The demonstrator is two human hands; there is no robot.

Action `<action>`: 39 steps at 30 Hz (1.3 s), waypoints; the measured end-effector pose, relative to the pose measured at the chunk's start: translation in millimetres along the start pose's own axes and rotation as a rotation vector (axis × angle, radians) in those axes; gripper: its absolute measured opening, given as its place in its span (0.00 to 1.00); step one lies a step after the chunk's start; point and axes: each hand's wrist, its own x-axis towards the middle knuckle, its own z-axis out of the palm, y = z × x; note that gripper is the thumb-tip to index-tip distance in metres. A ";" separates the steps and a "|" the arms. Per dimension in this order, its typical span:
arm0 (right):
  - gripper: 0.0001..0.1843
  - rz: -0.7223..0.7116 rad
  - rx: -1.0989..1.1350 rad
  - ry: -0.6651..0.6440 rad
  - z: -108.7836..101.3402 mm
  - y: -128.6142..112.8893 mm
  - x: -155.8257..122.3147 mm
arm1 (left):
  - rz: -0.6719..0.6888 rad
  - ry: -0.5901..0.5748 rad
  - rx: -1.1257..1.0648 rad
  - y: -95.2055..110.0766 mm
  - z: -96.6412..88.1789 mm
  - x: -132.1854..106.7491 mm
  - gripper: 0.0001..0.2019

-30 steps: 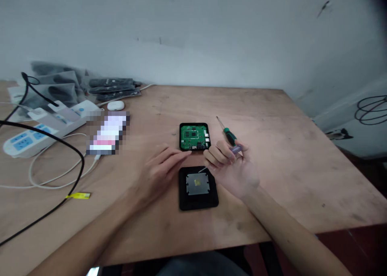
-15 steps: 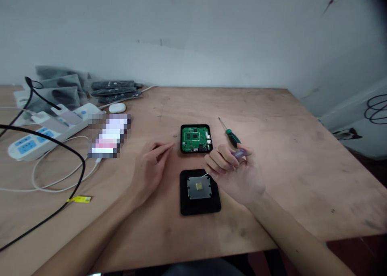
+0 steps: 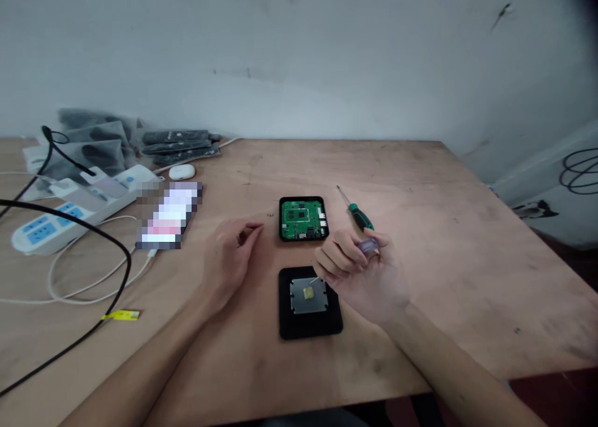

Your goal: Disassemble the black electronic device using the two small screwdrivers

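My right hand (image 3: pixel 362 274) is closed round the handle of a green screwdriver (image 3: pixel 359 218), whose shaft points away toward the wall. It hovers beside the right edge of a black case half (image 3: pixel 309 327) holding a grey metal plate. A second black case half with a green circuit board (image 3: pixel 303 219) lies just beyond. My left hand (image 3: pixel 228 259) rests on the wooden table (image 3: pixel 420 184) left of the circuit board, fingers curled with thumb and forefinger pinched together; what they hold is too small to see.
A phone (image 3: pixel 169 215) on a white cable lies to the left, with a white power strip (image 3: pixel 70 206), a black cable (image 3: pixel 84 227), a white earbud case (image 3: pixel 182 171) and dark plastic bags (image 3: pixel 177 143) behind. A yellow tag (image 3: pixel 121 315) lies near the front left.
My left hand has drawn back leftward from the circuit board's case and its fingers have curled into a pinch. My right hand has barely moved, still on the screwdriver.
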 end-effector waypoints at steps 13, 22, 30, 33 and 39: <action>0.30 0.010 0.029 -0.014 -0.6 1.1 -1.1 | 0.045 -0.044 0.005 -1.8 0.6 0.0 0.08; 0.28 0.019 0.056 -0.022 1.8 0.1 -1.6 | 0.024 -0.047 0.002 1.3 0.2 0.5 0.06; 0.25 0.016 0.066 -0.037 1.9 -0.3 -2.0 | 0.005 -0.056 0.028 3.9 -0.5 0.4 0.08; 0.25 0.015 0.078 -0.041 2.1 -0.5 -2.3 | -0.001 -0.059 0.028 2.7 0.0 0.0 0.08; 0.25 0.012 0.077 -0.054 2.2 -0.9 -2.0 | 0.001 -0.056 0.022 1.2 0.3 0.4 0.08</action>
